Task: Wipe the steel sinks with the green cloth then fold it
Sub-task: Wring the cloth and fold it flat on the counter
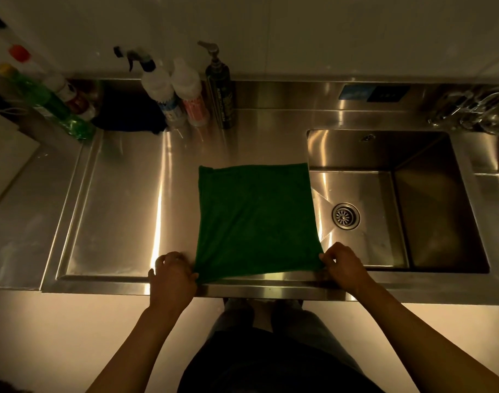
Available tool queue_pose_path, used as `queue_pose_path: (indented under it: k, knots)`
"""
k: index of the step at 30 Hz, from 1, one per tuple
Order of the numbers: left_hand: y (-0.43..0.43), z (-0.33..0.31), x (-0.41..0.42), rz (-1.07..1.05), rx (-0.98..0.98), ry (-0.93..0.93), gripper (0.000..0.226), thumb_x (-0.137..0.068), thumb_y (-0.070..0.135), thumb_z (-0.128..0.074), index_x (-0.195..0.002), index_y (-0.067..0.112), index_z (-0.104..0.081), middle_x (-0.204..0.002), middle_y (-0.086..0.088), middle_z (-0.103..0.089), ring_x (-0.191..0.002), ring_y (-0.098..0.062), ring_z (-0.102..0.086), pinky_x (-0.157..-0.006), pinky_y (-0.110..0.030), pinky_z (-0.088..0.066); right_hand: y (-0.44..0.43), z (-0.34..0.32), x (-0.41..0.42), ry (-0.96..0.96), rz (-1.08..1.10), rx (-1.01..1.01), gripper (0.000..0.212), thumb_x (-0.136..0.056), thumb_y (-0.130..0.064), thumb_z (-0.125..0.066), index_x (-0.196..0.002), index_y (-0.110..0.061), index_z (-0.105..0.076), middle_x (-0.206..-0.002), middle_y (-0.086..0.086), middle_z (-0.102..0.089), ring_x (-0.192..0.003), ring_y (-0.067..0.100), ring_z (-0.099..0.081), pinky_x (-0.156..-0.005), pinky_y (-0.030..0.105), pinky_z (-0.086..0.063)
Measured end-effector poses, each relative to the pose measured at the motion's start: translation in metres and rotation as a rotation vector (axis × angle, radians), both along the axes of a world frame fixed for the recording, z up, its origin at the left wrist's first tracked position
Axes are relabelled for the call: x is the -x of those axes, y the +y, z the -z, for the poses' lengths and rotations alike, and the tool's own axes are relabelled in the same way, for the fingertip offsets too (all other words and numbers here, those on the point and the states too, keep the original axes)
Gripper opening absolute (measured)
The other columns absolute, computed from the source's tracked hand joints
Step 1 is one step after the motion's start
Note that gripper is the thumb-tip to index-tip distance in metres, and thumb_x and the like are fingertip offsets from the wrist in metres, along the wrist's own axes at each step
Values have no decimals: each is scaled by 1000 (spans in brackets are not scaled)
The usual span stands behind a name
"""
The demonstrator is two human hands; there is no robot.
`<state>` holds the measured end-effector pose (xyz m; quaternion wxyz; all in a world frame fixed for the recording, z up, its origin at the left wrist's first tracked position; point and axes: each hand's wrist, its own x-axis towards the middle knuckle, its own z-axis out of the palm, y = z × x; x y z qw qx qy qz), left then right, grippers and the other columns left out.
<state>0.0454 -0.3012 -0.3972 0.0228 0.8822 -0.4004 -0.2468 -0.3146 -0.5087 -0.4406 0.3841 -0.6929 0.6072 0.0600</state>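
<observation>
Head view only. Green cloth spread flat and square on the steel drainboard, just beyond the fingertips, right edge hanging slightly over the rim of the sink. Left hand pinching the near left corner of the cloth, thumb and fingers closed on the fabric, the corner lifted a little off the steel. Right hand gripping the near right corner the same way, fingers curled tight on the hem, knuckles toward the camera. Near edge of the cloth drawn taut between the 2 hands, bowing slightly upward in the middle. Far edge lying well beyond the fingers, both far corners flat on the metal. Drain in the sink floor, beyond and just right of the right fingers. Far past the left fingers, along the back ledge: 1 spray bottle, 1 white bottle touching it on the right, 1 dark pump bottle beside that. Dark cloth heaped left of the spray bottle. Green bottle lying tilted at the far left corner. Forearms reaching in from the bottom edge, both bare.
</observation>
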Motion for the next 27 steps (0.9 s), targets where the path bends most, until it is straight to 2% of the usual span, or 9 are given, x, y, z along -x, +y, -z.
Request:
queue_pose_path:
  k: [1, 3, 5, 8, 11, 15, 17, 22, 27]
  knots:
    - [-1, -1, 3, -12, 76, 33, 8, -85, 19, -80, -83, 15, -75, -122, -5, -65, -119, -33, -54, -98, -46, -46, 0, -2, 0, -78, 44, -11, 17, -97, -36, -63, -83, -28, -58, -96, -5, -60, -91, 16, -59, -80, 32, -45]
    - [-3, -4, 6, -88, 227, 152, 25, -81, 8, -81, -66, 19, -64, -109, 0, -68, -104, -24, -59, -86, -32, -45, -2, -9, 1, -217, 136, -24, 14, -94, -28, -68, -82, -26, -61, -92, -7, -65, -89, 13, -62, -79, 30, -46]
    - [-2, -3, 6, -213, 284, 269, 28, -81, 7, -80, -63, 20, -62, -93, 5, -71, -86, -17, -65, -72, -20, -43, -4, -15, 1, -280, 177, -23, 16, -90, -19, -71, -76, -21, -64, -83, -5, -69, -84, 17, -67, -79, 33, -51]
    - [2, -2, 6, -346, 233, 368, 17, -86, 16, -80, -75, 18, -66, -72, 4, -71, -68, -14, -68, -58, -20, -44, -1, -20, -1, -252, 203, -56, 16, -88, -19, -74, -77, -17, -63, -70, 3, -70, -66, 21, -69, -68, 37, -56]
    - [7, 2, 11, -467, 244, 528, 14, -90, 10, -77, -90, 12, -63, -71, -6, -75, -65, -23, -74, -54, -24, -51, 5, -21, -4, -279, 293, -170, 18, -88, -22, -76, -90, -19, -59, -69, 7, -73, -54, 26, -69, -50, 30, -53]
    - [10, 8, 13, -626, 199, 637, 21, -93, 7, -75, -106, 7, -58, -73, -18, -73, -51, -21, -68, -45, -24, -50, 2, -21, -4, -203, 379, -204, 18, -85, -25, -81, -93, -20, -66, -74, 6, -72, -53, 18, -69, -43, 20, -47]
    - [10, 10, 14, -573, 187, 574, 24, -93, 16, -77, -107, 12, -58, -81, -16, -73, -55, -18, -68, -44, -22, -48, 0, -23, -3, -211, 396, -270, 12, -86, -23, -79, -91, -15, -71, -80, 6, -73, -55, 12, -70, -44, 18, -48]
    - [5, 14, 19, -212, 240, 258, 16, -95, 31, -73, -104, 29, -60, -89, 13, -65, -73, -3, -62, -58, -19, -43, -9, -18, 0, -63, 187, -188, 10, -91, -26, -73, -93, -16, -76, -92, 3, -71, -88, 20, -66, -78, 30, -48]
    - [-28, 22, 5, -102, 278, 204, 19, -97, 27, -72, -116, 22, -69, -111, 4, -65, -84, -8, -58, -71, -23, -43, -10, -14, -7, 175, 5, -100, 14, -92, -30, -71, -84, -19, -70, -83, -3, -64, -78, 14, -58, -74, 27, -43]
